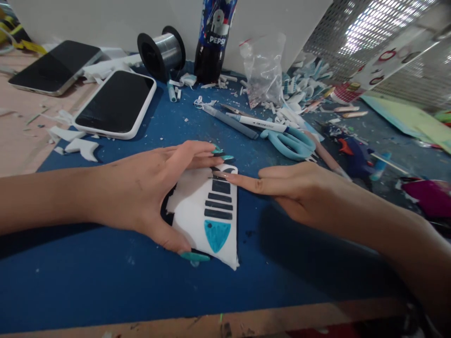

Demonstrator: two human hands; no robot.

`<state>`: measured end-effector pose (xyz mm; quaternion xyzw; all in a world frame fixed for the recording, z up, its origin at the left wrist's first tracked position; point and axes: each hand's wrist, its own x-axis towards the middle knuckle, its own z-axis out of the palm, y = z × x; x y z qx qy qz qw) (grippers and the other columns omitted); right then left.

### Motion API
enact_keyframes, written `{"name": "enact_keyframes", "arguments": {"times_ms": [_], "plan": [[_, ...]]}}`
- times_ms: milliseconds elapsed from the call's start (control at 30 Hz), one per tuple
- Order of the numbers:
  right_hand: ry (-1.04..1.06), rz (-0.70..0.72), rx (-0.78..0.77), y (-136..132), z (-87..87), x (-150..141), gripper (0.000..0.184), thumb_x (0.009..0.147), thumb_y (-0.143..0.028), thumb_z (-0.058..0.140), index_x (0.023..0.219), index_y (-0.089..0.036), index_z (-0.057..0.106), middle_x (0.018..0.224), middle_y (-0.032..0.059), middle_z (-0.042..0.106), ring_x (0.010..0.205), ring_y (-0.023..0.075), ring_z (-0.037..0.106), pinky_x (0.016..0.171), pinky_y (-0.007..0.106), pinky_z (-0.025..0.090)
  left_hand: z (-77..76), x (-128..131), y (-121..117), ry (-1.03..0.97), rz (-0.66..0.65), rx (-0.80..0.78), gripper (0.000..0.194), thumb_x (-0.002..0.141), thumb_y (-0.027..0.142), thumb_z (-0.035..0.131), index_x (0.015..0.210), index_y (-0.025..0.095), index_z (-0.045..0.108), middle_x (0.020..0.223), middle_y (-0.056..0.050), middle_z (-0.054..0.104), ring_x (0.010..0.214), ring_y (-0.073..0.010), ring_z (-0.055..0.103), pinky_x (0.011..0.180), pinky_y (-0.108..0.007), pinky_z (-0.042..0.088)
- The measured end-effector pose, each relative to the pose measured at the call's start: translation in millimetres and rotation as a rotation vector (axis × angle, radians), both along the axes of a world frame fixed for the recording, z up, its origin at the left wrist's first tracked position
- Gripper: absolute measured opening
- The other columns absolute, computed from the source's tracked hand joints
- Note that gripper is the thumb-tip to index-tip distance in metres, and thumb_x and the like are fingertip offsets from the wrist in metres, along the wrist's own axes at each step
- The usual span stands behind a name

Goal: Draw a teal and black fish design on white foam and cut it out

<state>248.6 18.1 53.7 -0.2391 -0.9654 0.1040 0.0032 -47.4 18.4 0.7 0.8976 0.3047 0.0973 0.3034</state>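
Observation:
A white padded piece [190,201] lies on the blue mat, with a fish skeleton drawn on it: a turquoise head [217,234] and several dark bars [219,205]. Parts of its left side are black. My left hand [151,188] spans the piece from the left, thumb at the near edge and fingertips at the far edge, gripping it. My right hand [292,188] comes in from the right. Its index finger is stretched out, the nail at the uppermost dark marks, while the other fingers are bent; I see nothing held in it. The drawing's top end is partly covered.
Behind the hands are light-blue scissors [289,142], a white pen [259,123] and a grey pen [230,121]. Farther off stand a Pepsi bottle [214,42], a wire spool [162,51], two phones [116,103], a plastic bag [264,70] and scraps [306,80]. A glue gun [354,152] lies right.

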Motion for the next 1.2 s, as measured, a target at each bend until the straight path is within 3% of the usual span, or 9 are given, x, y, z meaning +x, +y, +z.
{"name": "enact_keyframes", "arguments": {"times_ms": [233,333,533,800,933,1200], "plan": [[-0.045,-0.014,0.056,-2,3.9,-4,0.078,0.079,0.010,0.039,0.147,-0.020,0.065,0.058,-0.0046,0.038,0.047,0.0097,0.033,0.051,0.025,0.020,-13.7,-7,2,-0.096,-0.061,0.132,0.141,0.056,0.070,0.089,0.164,0.038,0.003,0.168,-0.009,0.040,0.146,-0.0471,0.049,0.113,-0.054,0.054],[-0.082,-0.016,0.076,-2,5.1,-4,0.080,0.078,0.010,0.042,0.148,-0.024,0.064,0.059,-0.0036,0.043,0.048,0.0092,0.032,0.051,0.025,0.018,-12.8,-7,3,-0.108,-0.063,0.107,0.139,0.057,0.069,0.089,0.164,0.039,0.004,0.168,-0.006,0.040,0.148,-0.0445,0.048,0.119,-0.051,0.050],[-0.100,-0.011,0.055,0,7.9,-5,0.089,0.077,0.008,0.043,0.154,-0.033,0.055,0.063,-0.0024,0.057,0.051,0.0111,0.039,0.054,0.024,0.022,-5.8,-4,2,-0.057,0.010,-0.042,0.141,0.051,0.077,0.088,0.164,0.037,0.014,0.169,-0.005,0.039,0.150,-0.0486,0.042,0.124,-0.055,0.043],[-0.162,0.025,0.119,-4,15.5,-15,0.083,0.074,0.009,0.047,0.149,-0.021,0.063,0.059,-0.0010,0.053,0.045,0.0100,0.039,0.044,0.021,0.019,-5.6,-1,3,-0.069,0.015,-0.078,0.141,0.050,0.072,0.091,0.164,0.035,0.017,0.170,-0.006,0.038,0.152,-0.0494,0.039,0.128,-0.057,0.036],[-0.256,0.006,0.124,-5,17.0,-18,0.084,0.071,0.011,0.049,0.148,-0.020,0.064,0.056,-0.0023,0.049,0.045,0.0095,0.030,0.045,0.023,0.016,-6.1,-1,3,-0.071,0.043,-0.101,0.145,0.045,0.072,0.091,0.164,0.031,0.018,0.169,-0.008,0.039,0.152,-0.0505,0.038,0.126,-0.058,0.038],[-0.146,0.046,0.158,-1,6.7,-8,0.090,0.068,0.009,0.046,0.150,-0.025,0.061,0.057,-0.0044,0.046,0.044,0.0096,0.030,0.048,0.025,0.017,0.1,0,2,-0.033,0.033,-0.048,0.139,0.051,0.077,0.086,0.163,0.034,0.016,0.167,-0.006,0.043,0.149,-0.0487,0.044,0.121,-0.057,0.046]]}}
